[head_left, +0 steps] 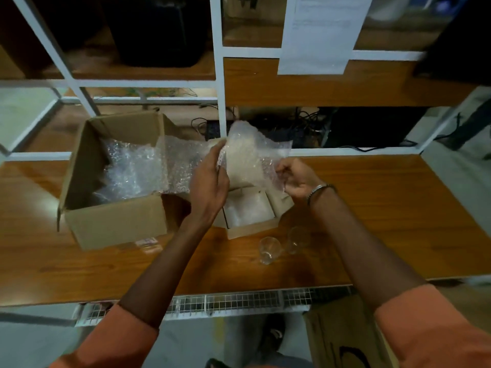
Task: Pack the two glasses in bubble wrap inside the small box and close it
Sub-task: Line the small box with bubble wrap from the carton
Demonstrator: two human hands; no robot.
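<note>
Now | left hand (210, 179) and right hand (299, 179) each grip bubble wrap (252, 155) above open small box (249, 211) | two glasses (268, 249) stand on bench (372, 208) nearby

Setting: office or storeroom packing station. Evidence: white metal-framed shelving unit (220, 75) with brown wood-grain boards; long brown wood-grain worktop (385, 208); printed white paper sheet (318, 35) fixed to frame; tangle of black cables (305, 120) behind worktop; large open brown cardboard carton (114, 224) holding clear bubble wrap; grey floor (32, 341) below.
</note>
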